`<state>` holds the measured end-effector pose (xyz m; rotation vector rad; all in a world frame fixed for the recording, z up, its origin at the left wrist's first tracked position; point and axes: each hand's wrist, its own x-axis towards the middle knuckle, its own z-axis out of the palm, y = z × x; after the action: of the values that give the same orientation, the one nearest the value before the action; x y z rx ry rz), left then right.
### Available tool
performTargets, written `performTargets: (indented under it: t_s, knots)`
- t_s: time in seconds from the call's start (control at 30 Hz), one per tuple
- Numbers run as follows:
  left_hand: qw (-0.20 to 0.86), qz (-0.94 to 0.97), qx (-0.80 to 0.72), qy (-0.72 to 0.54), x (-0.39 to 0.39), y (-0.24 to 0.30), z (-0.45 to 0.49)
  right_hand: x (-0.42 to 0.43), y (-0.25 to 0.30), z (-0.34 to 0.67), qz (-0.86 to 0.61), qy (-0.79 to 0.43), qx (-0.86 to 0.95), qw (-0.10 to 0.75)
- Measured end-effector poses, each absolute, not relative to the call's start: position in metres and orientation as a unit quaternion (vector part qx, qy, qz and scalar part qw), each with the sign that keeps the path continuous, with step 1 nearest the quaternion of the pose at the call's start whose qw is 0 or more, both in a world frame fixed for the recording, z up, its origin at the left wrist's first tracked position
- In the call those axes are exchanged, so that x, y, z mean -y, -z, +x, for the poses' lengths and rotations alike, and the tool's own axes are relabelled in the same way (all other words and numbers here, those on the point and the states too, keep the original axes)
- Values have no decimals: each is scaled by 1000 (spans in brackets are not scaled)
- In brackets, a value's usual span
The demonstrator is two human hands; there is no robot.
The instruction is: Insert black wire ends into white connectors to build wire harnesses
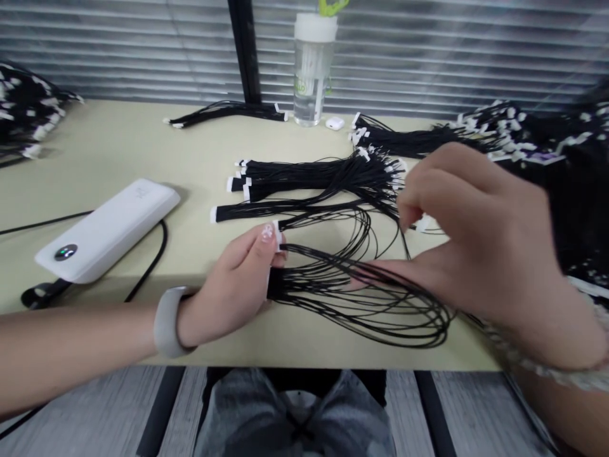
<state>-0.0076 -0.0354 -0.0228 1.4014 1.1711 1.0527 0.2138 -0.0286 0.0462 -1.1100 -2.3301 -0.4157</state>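
Observation:
My left hand (238,276) is closed on a white connector (276,236), thumb on top. Black wires (404,330) run right from it and bend back in a wide loop over the table. A second, denser wire end (280,284) shows just below the fingers. My right hand (480,235) hovers at the loop's right side. Its thumb reaches in among the wires, well apart from the curled index finger. One thin wire passes close to that fingertip; whether it touches is unclear. Behind lie several bundled wire harnesses (295,181) with white connectors.
A white power bank (109,231) with a black cable lies left. A clear bottle (311,76) and a white earbud case (335,123) stand at the back. Wire heaps (28,114) flank both sides; another bundle (228,112) lies by the blinds.

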Motion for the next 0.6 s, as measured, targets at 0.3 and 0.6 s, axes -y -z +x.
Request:
performTargets:
  t_s: [0.3,0.6]
  knots:
    - [477,572,-509,-431,35,22,-10,20,-43,223,-373,-285,882,-35]
    - [455,596,-503,-430,38,26,-10,21,-42,213,-334,-288,897,11]
